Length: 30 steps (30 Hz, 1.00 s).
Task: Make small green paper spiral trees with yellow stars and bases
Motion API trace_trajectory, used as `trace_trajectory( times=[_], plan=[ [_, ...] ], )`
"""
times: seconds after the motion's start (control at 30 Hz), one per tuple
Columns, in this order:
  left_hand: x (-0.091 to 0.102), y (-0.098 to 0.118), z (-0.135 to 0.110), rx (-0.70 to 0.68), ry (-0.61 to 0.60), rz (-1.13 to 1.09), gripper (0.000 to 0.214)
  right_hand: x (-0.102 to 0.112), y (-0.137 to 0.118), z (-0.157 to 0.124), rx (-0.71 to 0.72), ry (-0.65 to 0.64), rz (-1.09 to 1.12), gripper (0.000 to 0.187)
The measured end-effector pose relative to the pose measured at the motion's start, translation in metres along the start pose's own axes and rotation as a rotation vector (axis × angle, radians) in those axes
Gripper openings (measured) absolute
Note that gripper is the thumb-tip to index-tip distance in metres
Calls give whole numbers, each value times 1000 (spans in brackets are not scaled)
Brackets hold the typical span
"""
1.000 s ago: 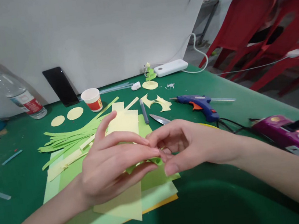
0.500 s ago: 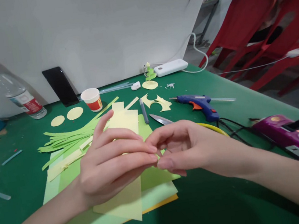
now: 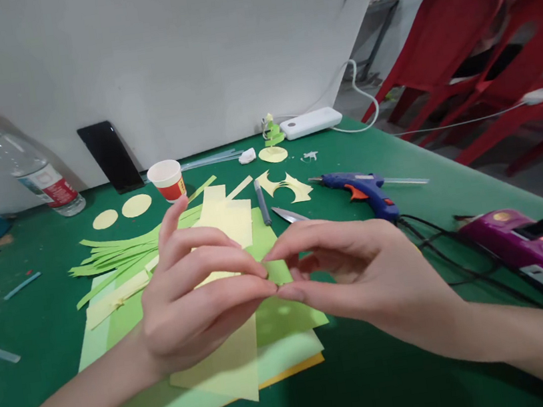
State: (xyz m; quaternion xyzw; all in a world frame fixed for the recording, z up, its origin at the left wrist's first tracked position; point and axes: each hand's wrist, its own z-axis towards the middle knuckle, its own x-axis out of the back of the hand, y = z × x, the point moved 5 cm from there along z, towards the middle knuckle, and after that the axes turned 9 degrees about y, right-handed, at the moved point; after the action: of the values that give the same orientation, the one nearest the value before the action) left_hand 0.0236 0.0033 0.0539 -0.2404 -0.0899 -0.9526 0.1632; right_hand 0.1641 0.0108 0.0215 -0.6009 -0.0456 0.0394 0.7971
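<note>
My left hand (image 3: 203,294) is held above the stacked sheets of paper, little finger raised and the others bent towards the fingertips of my right hand (image 3: 356,266). Right thumb and index finger form a pinch close against the left fingertips. Whatever lies between the two hands is small and mostly hidden; only a tiny greenish edge shows. Below them are light green and yellow paper sheets (image 3: 225,378). Green paper strips (image 3: 122,255) fan out behind my left hand. Scissors (image 3: 287,215) lie partly hidden behind my right hand.
A blue glue gun (image 3: 362,184) lies at right, its cord running near a purple power strip (image 3: 536,254). Along the back stand a bottle (image 3: 39,172), a phone (image 3: 111,157), a paper cup (image 3: 166,180) and a white power bank (image 3: 311,122). A grey pen (image 3: 262,203) and yellow paper discs (image 3: 136,205) lie around.
My left hand has shifted slightly left, its fingers curling more. My right hand has turned a little, with its thumb and index finger reaching further left. Objects on the table stay put.
</note>
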Motion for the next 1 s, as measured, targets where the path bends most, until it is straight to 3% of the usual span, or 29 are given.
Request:
trace_trajectory(
  times=[0.1, 0.33, 0.43, 0.63, 1.0],
  plan=[
    [-3, -1, 0, 93, -26, -77, 13, 2, -7, -1, 212, 47, -68, 10],
    [-15, -11, -14, 507, -62, -396, 25, -2, -21, -9, 674, 115, -447, 15],
    [-20, -14, -18, 603, -91, -469, 26, -4, -25, -12, 807, 96, -501, 17],
    [-23, -18, -18, 706, -143, -571, 6, -1, -28, -15, 833, 23, -537, 12],
    [-32, -22, -25, 842, -170, -805, 7, -3, -19, -9, 711, -35, -289, 10]
  ],
)
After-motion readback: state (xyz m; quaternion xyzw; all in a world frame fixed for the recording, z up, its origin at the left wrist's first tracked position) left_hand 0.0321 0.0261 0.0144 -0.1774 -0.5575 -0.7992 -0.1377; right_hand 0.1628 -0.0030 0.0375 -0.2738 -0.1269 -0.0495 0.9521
